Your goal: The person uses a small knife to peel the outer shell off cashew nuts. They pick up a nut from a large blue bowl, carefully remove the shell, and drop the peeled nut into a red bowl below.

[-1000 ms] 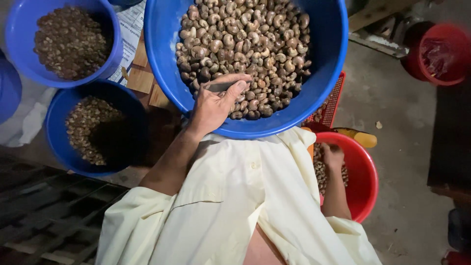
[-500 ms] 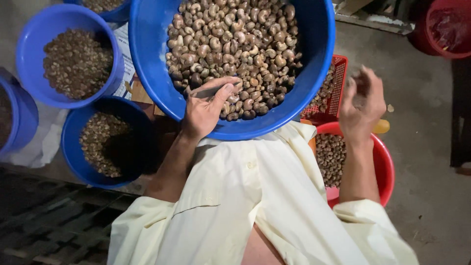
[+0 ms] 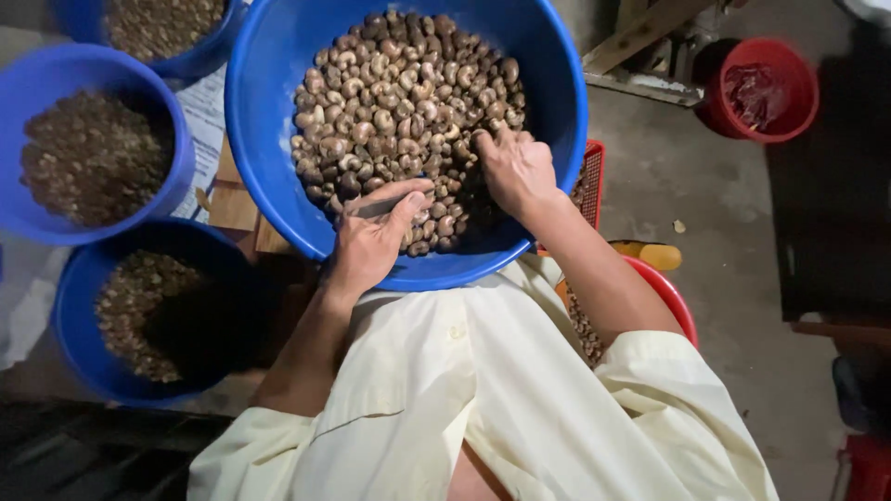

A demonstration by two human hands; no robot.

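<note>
Now we sort nuts: our left hand (image 3: 371,243) pinches a small blade (image 3: 379,207) at the big blue basin (image 3: 269,111); our right hand (image 3: 516,169), fingers curled, rakes the shelled cashews (image 3: 399,93); next, we judge, comes picking one nut.

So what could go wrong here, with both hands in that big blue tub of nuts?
The left hand seems to hold a thin metal blade against the rim of the big blue tub; with the right hand digging in the nuts close by, a slip might nick a finger. The tub looks propped toward the lap, so leaning on its edge could tip it and spill nuts into the red bowl or onto the floor.
</note>
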